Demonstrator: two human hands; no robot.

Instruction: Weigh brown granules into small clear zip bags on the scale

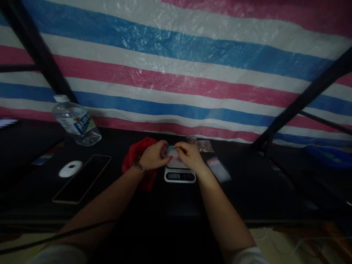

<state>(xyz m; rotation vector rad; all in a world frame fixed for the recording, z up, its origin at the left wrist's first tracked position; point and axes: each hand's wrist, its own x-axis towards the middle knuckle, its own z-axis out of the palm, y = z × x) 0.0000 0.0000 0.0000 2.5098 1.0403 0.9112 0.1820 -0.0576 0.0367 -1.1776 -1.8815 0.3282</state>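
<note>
A white kitchen scale (180,177) with a small dark display lies in front of me. Above its plate, a small clear plastic bag (171,151) spans the gap between my hands. My left hand (154,156), a bracelet at its wrist, pinches the bag's left side. From the right, the thumb and fingers of my right hand (189,156) close on its upper edge. What the bag contains is too dim to make out. Beside and partly under my left hand sits an open red plastic bag (148,179), its contents mostly hidden.
Small bags with brownish bits (205,146) lie behind my right hand. A stack of clear zip bags (219,169) rests right of the scale. On the left are a phone (82,179), a white oval device (70,169) and a large plastic bottle (77,123). Striped sheeting (176,88) hangs behind.
</note>
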